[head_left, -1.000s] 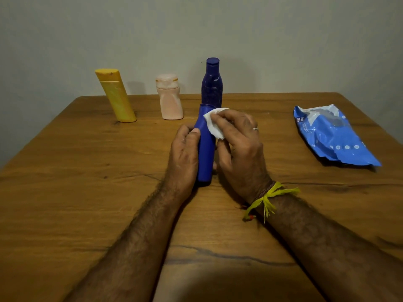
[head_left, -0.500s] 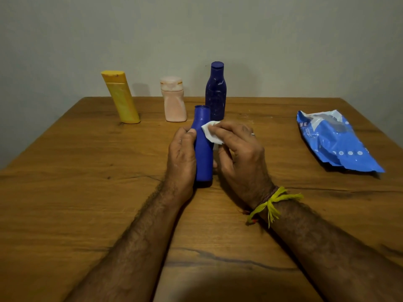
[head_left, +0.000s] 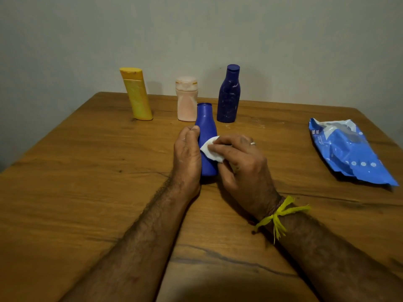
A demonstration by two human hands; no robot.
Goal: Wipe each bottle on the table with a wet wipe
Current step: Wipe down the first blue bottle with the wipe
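wooden table (head_left: 87, 192) | grey wall (head_left: 283, 40) behind | yellow thread (head_left: 278, 214) on wrist | ring (head_left: 253, 143)

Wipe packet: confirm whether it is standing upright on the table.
No, the blue wipe packet lies flat on the wooden table, off to the right of the bottles.

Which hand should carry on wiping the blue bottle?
Right. The right hand presses the wet wipe against the blue bottle, while the left hand grips the bottle's side and steadies it.

four bottles (head_left: 206, 136), one wipe (head_left: 211, 150), one packet (head_left: 346, 151)
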